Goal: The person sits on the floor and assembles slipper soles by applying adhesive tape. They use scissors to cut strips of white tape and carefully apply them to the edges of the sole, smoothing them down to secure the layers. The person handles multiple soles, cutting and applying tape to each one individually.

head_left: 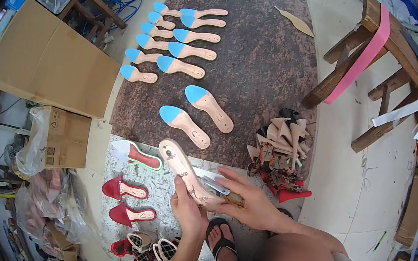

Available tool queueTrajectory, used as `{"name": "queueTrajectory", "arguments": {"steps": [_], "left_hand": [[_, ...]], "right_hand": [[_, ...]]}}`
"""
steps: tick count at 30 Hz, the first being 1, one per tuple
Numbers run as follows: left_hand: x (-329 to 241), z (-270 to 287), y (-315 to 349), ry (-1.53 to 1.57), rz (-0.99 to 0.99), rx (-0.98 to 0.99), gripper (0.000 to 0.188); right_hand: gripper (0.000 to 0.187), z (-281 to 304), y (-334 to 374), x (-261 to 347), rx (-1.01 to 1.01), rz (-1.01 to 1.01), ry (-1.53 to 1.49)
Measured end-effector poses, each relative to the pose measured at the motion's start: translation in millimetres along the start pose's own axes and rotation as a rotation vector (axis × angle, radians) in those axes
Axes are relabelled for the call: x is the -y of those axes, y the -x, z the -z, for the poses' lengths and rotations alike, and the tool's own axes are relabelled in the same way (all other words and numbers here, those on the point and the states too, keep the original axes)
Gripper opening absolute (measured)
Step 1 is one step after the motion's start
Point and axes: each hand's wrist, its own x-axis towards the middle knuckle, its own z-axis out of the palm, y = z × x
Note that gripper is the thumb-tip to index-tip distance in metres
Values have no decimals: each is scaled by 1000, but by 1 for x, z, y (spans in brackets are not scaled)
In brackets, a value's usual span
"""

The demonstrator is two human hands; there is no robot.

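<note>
In my left hand (189, 208) is a beige shoe insole (176, 162), gripped by its lower part and tilted above the work sheet. My right hand (251, 203) closes around a hand tool (219, 187) with a flat metal blade and an orange-brown handle. Its blade lies against or just beside the edge of the insole; the exact contact is hidden. Nearest beyond my hands, two beige insoles with blue toe ends, one lower (188, 127) and one upper (209, 108), lie on the dark mat.
Rows of blue-toed insoles (190, 51) lie farther out on the dark mat (251, 56). Red slippers (128, 214) and a green-edged piece (145, 158) are at left. A heap of shoe parts (282, 146) sits right, near a wooden stool (365, 45). Cardboard boxes (56, 58) stand left.
</note>
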Motion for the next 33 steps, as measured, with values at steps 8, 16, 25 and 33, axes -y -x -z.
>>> {"name": "queueTrajectory", "arguments": {"steps": [8, 16, 25, 33], "left_hand": [[13, 25, -20, -13, 29, 173, 79], [-28, 114, -54, 103, 897, 799, 101], [-10, 110, -78, -132, 463, 356, 49], [43, 136, -139, -23, 400, 186, 34]], "right_hand": [[13, 7, 1, -5, -40, 211, -16], [35, 36, -21, 13, 3, 663, 570], [31, -9, -11, -85, -169, -124, 615], [28, -29, 11, -141, 209, -63, 1152]]}}
